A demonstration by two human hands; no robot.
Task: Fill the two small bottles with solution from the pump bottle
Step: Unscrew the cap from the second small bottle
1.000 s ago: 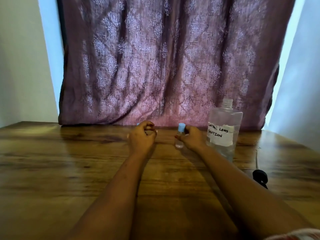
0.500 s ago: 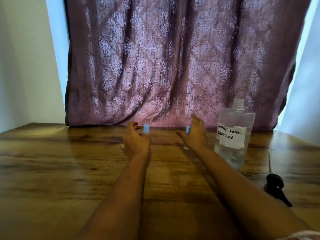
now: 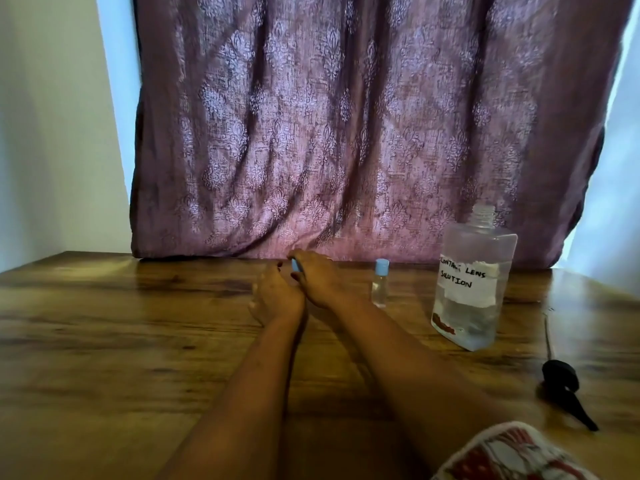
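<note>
Your left hand (image 3: 275,299) and right hand (image 3: 320,278) meet at the table's (image 3: 104,341) middle, both closed around one small bottle whose blue cap (image 3: 295,265) peeks out between your fingers. The other small bottle (image 3: 380,284) stands capped, untouched, between your right hand and the open pump bottle (image 3: 474,282); its black pump (image 3: 562,381) lies nearby

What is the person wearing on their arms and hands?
Both forearms are bare, with no gloves, watch or bracelets showing. The left hand and right hand have dark painted fingernails. A white cloth with a red print shows by the right elbow.
</note>
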